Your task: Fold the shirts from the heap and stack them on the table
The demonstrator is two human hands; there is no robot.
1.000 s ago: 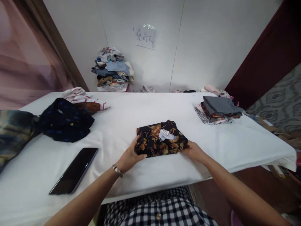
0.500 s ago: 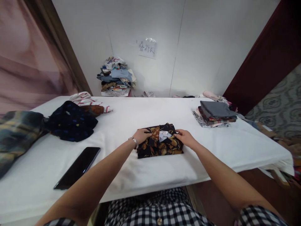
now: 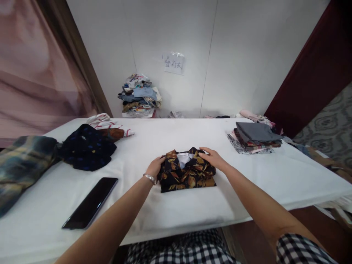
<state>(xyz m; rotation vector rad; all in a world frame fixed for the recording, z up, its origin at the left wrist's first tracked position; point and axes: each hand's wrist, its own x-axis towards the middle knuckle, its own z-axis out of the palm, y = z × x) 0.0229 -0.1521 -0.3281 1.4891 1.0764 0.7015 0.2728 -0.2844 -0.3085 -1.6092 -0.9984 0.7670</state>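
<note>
A folded black shirt with a brown and gold leaf print lies on the white-covered table in front of me, its collar at the far side and a pale label area showing in the neck. My left hand, with a silver bracelet at the wrist, grips the shirt's left edge; its fingertips are partly hidden by the cloth. At the upper right corner, my right hand has its fingers bent over the shirt by the collar and holds the fabric there.
A dark tablet lies to the left. Behind it are a crumpled navy garment and a plaid garment. Folded clothes are stacked at the right. More clothes are heaped against the wall.
Both hands have shifted from the top of the shirt towards its sides, the left one outward and down. The collar now looks spread and raised more. The view has tilted slightly.
</note>
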